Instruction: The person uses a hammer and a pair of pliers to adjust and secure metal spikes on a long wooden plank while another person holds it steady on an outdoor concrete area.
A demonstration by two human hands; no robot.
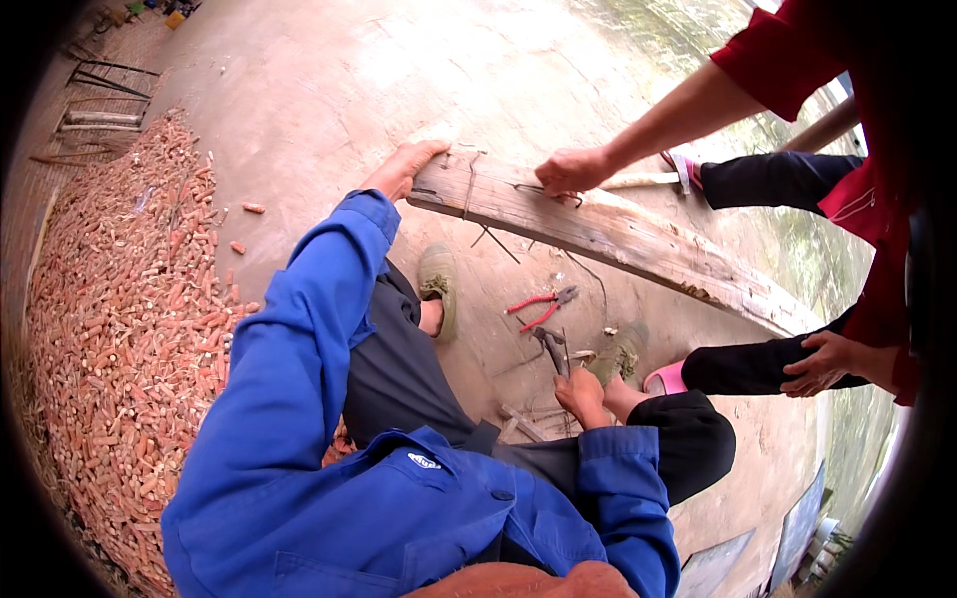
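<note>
A long weathered wooden beam (638, 234) slants across the view from my left hand toward the co-worker. My left hand (404, 171) grips its near-left end. Bent wire (469, 189) wraps the beam beside that hand. My right hand (581, 396) is closed around a hammer (551, 346), held low between my legs and apart from the beam. On the ground beneath the beam lie red-handled pliers (541, 305). A co-worker's hand (572, 171) presses on the beam's top, with a bent metal piece (578, 199) showing under the fingers.
A large heap of corn cobs (120, 329) fills the left side, with loose cobs (239, 247) near it. The co-worker in red stands at right, pink shoe (666, 379) close to the beam. Wooden pieces (523, 424) lie by my legs. A metal frame (108, 85) stands far left.
</note>
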